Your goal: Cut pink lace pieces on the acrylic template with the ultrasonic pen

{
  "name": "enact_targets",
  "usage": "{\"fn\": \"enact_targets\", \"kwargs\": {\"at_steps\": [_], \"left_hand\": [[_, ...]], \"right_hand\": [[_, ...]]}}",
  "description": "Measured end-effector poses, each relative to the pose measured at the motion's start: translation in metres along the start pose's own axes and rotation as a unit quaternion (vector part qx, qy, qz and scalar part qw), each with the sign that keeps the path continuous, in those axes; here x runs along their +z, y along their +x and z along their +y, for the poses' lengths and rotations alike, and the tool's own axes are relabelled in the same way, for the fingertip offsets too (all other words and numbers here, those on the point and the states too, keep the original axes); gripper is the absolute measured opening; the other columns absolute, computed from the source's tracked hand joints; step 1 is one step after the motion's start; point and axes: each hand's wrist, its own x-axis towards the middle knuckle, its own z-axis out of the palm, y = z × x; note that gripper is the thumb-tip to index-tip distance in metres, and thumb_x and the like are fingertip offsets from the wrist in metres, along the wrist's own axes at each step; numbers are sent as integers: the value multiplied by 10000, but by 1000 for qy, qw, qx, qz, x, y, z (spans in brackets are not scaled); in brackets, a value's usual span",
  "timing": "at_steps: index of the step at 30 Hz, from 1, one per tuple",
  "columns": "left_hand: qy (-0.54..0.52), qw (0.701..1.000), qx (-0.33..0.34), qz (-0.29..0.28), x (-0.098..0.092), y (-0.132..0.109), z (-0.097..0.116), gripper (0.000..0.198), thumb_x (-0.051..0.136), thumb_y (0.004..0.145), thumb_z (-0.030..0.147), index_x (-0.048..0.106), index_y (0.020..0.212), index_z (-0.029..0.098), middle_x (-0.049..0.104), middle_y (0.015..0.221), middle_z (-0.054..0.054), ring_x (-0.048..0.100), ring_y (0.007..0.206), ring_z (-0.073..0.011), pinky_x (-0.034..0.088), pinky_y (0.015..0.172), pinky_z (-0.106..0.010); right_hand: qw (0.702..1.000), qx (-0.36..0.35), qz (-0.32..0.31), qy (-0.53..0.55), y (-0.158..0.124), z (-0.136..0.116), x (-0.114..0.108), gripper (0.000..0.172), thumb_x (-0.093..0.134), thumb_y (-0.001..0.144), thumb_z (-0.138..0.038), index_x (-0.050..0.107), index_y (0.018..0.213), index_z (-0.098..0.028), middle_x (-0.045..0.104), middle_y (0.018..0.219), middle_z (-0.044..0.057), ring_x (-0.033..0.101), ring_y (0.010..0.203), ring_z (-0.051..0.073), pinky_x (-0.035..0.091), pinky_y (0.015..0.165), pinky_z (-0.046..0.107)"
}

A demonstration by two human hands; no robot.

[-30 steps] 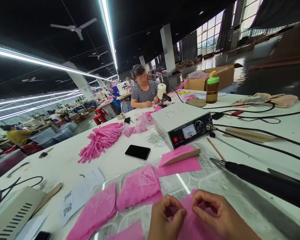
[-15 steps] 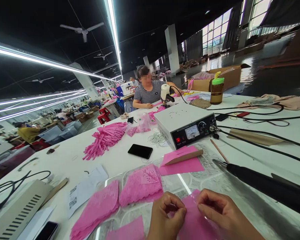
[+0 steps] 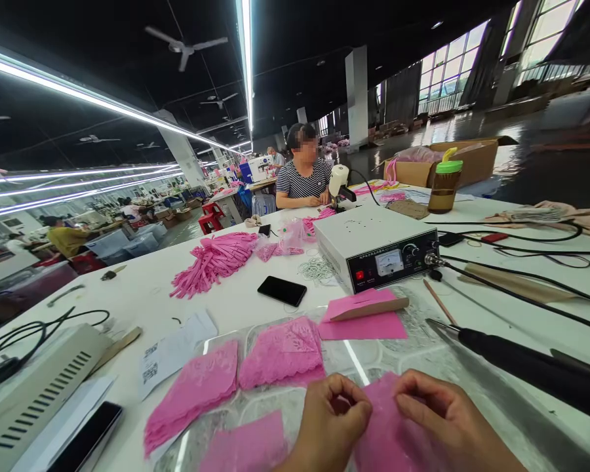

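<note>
My left hand (image 3: 330, 419) and my right hand (image 3: 440, 419) meet at the bottom edge over a pink fabric piece (image 3: 381, 426). Both pinch it with curled fingers. Stacks of pink lace pieces (image 3: 281, 351) lie just beyond my left hand on a glass plate (image 3: 373, 360). Another pink lace stack (image 3: 191, 393) lies to the left. A black handheld tool (image 3: 526, 364) rests to the right of my right hand.
A white control box with a dial (image 3: 378, 246) stands mid-table, a black phone (image 3: 282, 290) beside it. A heap of pink strips (image 3: 211, 259) lies further left. Another person in a striped shirt (image 3: 302, 180) sits at the far end. Cables (image 3: 521, 282) cross the right side.
The view has swung, so everything on the table sits further right in the picture. My hands stay together on the pink piece, fingers working slightly.
</note>
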Motion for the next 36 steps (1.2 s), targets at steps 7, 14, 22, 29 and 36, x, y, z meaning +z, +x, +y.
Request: {"fn": "enact_targets", "kwargs": {"at_steps": [7, 14, 22, 29, 36], "left_hand": [[1, 997, 73, 6, -1, -5, 20, 62, 664, 593, 173, 616, 576, 138, 596, 615, -16, 498, 601, -114, 363, 581, -214], [-2, 998, 61, 9, -1, -3, 27, 142, 728, 622, 224, 618, 620, 134, 561, 596, 0, 455, 543, -90, 334, 532, -201], [-26, 997, 66, 18, -1, -1, 29, 231, 793, 565, 297, 626, 579, 138, 568, 593, -10, 460, 559, -104, 345, 542, -209], [-56, 995, 80, 26, 5, 5, 29, 220, 795, 552, 269, 619, 541, 136, 536, 550, 4, 438, 549, -103, 348, 575, -229], [-123, 991, 45, 27, 27, 13, 30, 228, 805, 542, 276, 641, 583, 121, 560, 577, 1, 440, 550, -86, 339, 581, -218]], "right_hand": [[999, -9, 22, 24, 3, -12, 5, 319, 662, 711, -496, 578, 627, -200, 423, 553, -42, 348, 514, 116, 293, 459, 243], [998, -30, -5, 60, 9, -17, 8, 331, 676, 716, -504, 593, 643, -192, 423, 562, -43, 335, 526, 111, 283, 475, 242], [998, -43, -6, 48, 12, -25, 5, 273, 642, 714, -438, 562, 622, -194, 402, 568, -45, 322, 548, 121, 278, 492, 252], [996, -79, -5, 38, 19, -25, 5, 273, 589, 775, -438, 521, 652, -205, 434, 605, -41, 387, 569, 130, 356, 538, 258], [993, -119, 8, 14, 31, -33, -10, 315, 563, 806, -487, 512, 669, -208, 462, 591, -41, 418, 558, 136, 366, 555, 267]]}}
